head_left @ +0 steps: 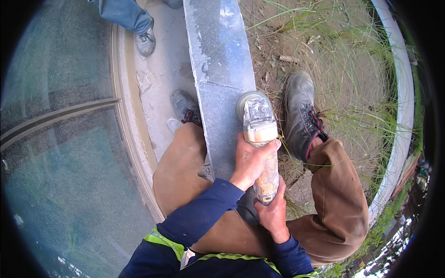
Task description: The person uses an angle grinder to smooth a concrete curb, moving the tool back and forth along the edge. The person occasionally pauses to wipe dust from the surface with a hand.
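Observation:
A dusty angle grinder (266, 178), yellow and grey, lies across both my hands with its head pointing away from me. My left hand (251, 157) is wrapped round the body just behind the grinder's head, thumb over the top. Lower down, my right hand (274, 213) grips the rear end of the tool. The round disc sits at the right edge of a long grey stone slab (218, 65); whether it touches the stone I cannot tell. A thin wavy line crosses the slab just beyond the disc.
Glass panes in a frame (116, 99) stand along the left. Another person's shoe (146, 41) is on the pale ledge at the far left. My own boots (303, 113) straddle the slab. Dry soil and long grass (357, 92) lie to the right, bounded by a curved white edge (403, 92).

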{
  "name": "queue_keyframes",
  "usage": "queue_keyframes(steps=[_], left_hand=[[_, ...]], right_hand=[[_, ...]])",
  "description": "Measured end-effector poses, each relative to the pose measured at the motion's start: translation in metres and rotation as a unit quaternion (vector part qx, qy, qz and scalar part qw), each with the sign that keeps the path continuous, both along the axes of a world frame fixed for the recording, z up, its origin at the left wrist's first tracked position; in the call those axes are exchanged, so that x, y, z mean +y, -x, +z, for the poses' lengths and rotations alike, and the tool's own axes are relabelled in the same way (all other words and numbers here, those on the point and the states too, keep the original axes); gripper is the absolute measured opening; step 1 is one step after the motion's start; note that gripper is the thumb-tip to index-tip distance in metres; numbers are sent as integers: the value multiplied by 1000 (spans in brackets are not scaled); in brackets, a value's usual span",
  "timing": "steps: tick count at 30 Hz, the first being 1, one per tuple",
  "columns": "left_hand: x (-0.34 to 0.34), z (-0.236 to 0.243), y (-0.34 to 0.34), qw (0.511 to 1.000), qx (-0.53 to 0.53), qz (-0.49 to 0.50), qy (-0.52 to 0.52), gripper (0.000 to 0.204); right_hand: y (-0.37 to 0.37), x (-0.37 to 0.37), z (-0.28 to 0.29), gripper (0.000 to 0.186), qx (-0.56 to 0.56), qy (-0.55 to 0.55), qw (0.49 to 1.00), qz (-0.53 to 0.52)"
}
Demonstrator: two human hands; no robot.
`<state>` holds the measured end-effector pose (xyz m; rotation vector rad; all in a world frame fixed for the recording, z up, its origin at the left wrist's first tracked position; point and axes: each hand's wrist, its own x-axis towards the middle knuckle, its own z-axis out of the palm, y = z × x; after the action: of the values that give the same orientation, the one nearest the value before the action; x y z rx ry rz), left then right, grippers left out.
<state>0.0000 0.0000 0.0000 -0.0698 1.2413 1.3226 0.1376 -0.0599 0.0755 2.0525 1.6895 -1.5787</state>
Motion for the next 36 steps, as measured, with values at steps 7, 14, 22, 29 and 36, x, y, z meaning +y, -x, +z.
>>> queue_keyframes(steps=[7,14,22,29,36], left_hand=[[12,-1,8,999,-27,12,-30,57],[1,-4,3,1000,10,15,-4,60],[10,0,67,996,21,82,-15,38],[6,0,64,997,-3,80,-8,42],[9,6,10,999,1,30,-37,45]], right_hand=[[9,14,-4,91,-13,-2,1000,-2],[4,-3,-8,91,12,-35,999,7],[61,32,-12,94,3,-2,998,61],[51,30,-13,94,24,-33,996,73],[4,5,-8,93,-45,-69,995,51]])
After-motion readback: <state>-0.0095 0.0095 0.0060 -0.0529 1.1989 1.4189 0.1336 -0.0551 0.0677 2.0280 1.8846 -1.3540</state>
